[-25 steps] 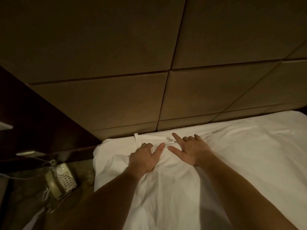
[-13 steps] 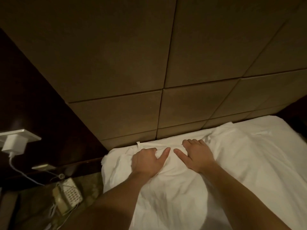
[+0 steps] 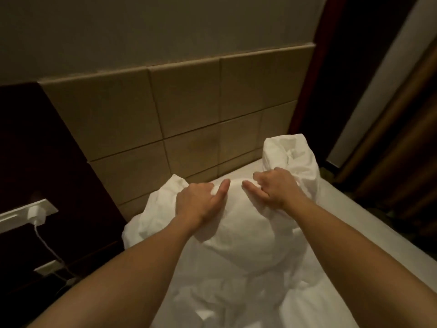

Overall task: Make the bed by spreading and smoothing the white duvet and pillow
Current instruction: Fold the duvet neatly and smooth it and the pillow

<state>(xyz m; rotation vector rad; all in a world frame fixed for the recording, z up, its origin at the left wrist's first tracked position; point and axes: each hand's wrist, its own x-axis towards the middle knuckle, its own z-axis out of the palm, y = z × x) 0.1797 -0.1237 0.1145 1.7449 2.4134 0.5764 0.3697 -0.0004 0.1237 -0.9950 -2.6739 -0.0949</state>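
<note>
While both hands grip it, the bunched white fabric duvet [image 3: 238, 235] is lifted off the white mattress sheet [image 3: 340, 223], in front of the tan padded square-panel headboard [image 3: 184, 110]. Left hand [image 3: 198, 202]: fingers curled into a fold, thumb extended along the cloth. Right hand [image 3: 274, 188]: fingers curled over the top edge, holding fabric. A raised white corner sits right of the right hand, near the headboard's right end. White plug-in charger with cable [image 3: 36, 213] hangs left of the headboard. No legible writing or labels.
</note>
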